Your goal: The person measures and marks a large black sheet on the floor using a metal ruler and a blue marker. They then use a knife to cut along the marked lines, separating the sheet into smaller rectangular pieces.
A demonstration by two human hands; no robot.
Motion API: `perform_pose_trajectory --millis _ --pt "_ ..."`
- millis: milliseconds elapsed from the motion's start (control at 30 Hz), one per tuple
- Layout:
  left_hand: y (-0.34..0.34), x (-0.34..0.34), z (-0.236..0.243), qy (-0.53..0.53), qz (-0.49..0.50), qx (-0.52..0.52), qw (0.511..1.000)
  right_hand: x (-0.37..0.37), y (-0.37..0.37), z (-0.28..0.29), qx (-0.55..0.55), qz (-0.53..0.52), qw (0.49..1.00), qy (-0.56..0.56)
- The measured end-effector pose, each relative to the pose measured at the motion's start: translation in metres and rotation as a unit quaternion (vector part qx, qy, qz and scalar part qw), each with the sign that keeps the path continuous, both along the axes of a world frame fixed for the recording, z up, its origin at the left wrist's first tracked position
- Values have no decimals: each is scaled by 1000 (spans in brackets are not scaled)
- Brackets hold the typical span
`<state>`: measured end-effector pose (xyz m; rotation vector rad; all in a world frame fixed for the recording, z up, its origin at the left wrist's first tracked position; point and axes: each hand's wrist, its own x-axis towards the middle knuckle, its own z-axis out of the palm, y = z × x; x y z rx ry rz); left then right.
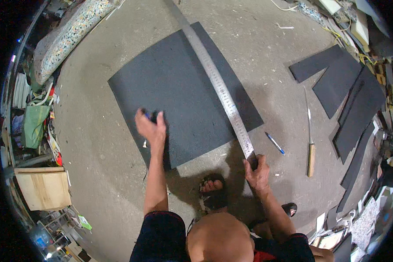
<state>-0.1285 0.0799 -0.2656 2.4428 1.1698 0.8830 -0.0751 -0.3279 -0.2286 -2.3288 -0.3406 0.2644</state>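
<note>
A large black foam-like sheet (pixel 161 87) lies flat on the floor in front of me. Across its right part runs a long steel ruler (pixel 218 87), slanting from the far side down to me. My right hand (pixel 258 174) is closed around the ruler's near end, past the sheet's edge. Over the sheet's left edge is my left hand (pixel 152 129), its thumb and fingers curled about something small, dark and blue that I cannot make out. A blue-and-white pen (pixel 275 143) rests on the floor right of the ruler.
Further right lies a long thin knife with a wooden handle (pixel 311 159). Several cut black pieces (pixel 336 83) are piled beyond it. A speckled foam roll (pixel 74 41) lies at the far left, a wooden box (pixel 43 188) at the near left. My sandaled foot (pixel 213 187) is near the sheet.
</note>
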Motion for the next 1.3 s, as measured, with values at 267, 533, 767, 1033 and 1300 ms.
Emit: perform_pose_trajectory --millis 267,533,767,1033,1300 --pt "34 192 -9 40 -249 -76 965 15 19 -22 -34 26 999 -2" --pt "39 209 -25 124 -259 -30 957 10 25 -29 -89 19 992 -87" --pt "34 219 -35 109 -297 31 948 18 15 -37 -119 32 984 -130" --pt "46 218 -38 135 -290 3 947 21 14 -35 -112 44 988 -100" --pt "47 218 -40 131 -281 7 951 20 18 -33 -106 35 988 -102"
